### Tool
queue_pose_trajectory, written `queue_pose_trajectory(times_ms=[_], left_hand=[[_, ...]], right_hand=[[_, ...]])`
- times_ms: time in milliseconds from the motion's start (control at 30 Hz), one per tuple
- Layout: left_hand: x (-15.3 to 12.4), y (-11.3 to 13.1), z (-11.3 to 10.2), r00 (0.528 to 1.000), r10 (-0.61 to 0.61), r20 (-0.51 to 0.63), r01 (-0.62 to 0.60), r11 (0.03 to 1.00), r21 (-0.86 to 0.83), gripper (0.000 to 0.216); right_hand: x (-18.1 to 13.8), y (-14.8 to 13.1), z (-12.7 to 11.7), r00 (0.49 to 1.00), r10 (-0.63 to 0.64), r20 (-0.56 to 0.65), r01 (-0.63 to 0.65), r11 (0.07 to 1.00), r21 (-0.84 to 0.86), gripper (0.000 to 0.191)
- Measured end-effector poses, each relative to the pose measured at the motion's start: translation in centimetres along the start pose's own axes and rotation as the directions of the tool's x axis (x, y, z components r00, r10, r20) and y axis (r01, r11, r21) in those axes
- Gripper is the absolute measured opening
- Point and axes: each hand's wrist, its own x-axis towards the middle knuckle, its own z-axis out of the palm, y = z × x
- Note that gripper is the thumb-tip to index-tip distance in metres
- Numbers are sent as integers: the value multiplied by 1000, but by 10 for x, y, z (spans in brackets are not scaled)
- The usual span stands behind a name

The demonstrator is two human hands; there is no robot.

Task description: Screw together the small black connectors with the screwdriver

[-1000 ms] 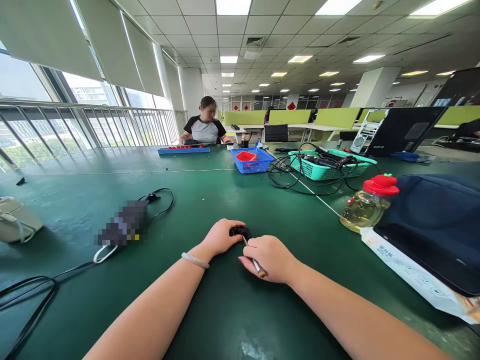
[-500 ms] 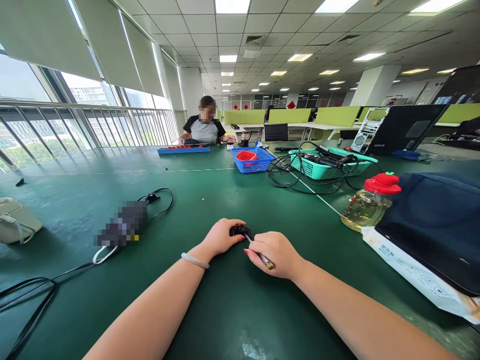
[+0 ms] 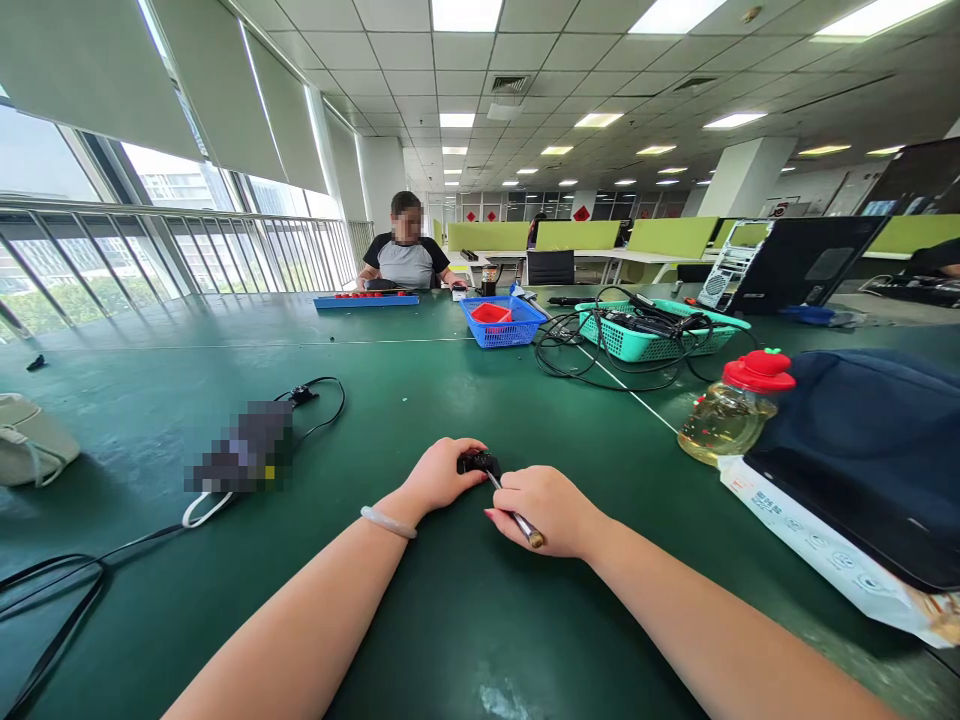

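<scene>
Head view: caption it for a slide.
Left hand pins a small black part; right hand holds a slim metal tool to it.

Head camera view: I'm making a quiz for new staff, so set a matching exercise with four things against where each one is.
Things
1. small black part
2. thin metal tool
3. blue plastic mesh basket
4. clear bottle with red cap

Places
A. beside the dark blue bag
B. gripped in the right hand
C. under the fingers of the left hand
D. far across the green table, red box inside

Pairs: 1-C, 2-B, 3-D, 4-A
</scene>
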Motion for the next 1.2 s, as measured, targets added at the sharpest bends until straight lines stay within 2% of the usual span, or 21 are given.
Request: queue_pose_trajectory(times_ms=[100,467,667,800,900,1000,1100,1200], left_hand=[[0,0,1,1000,16,-6,-16,1000,2,36],[1,-2,1,1000,20,-1,-20,1000,-10,41],[1,-2,2,1000,15,-4,-15,1000,-27,38],[1,-2,2,1000,18,-2,-18,999,-39,36],[1,-1,1,1000,19,0,-19,999,-44,35],[1,0,0,1000,15,3,-15,999,-47,34],[1,1,0,1000,8,5,-8,999,-34,35],[1,1,-1,1000,4,11,-4,1000,-26,35]], right_hand=[[-1,2,-3,999,-1,41,1,1000,9,32],[-1,5,-3,997,-53,-56,52,998,-25,33],[-3,10,-2,999,16,-34,-14,999,51,33],[-4,15,-4,984,176,-35,-159,945,287,36],[-5,21,-1,935,355,-6,-299,796,527,39],[-5,28,6,841,534,84,-401,512,760,38],[-4,35,14,742,643,189,-402,201,893,42],[-3,40,18,674,703,229,-349,30,937,50]])
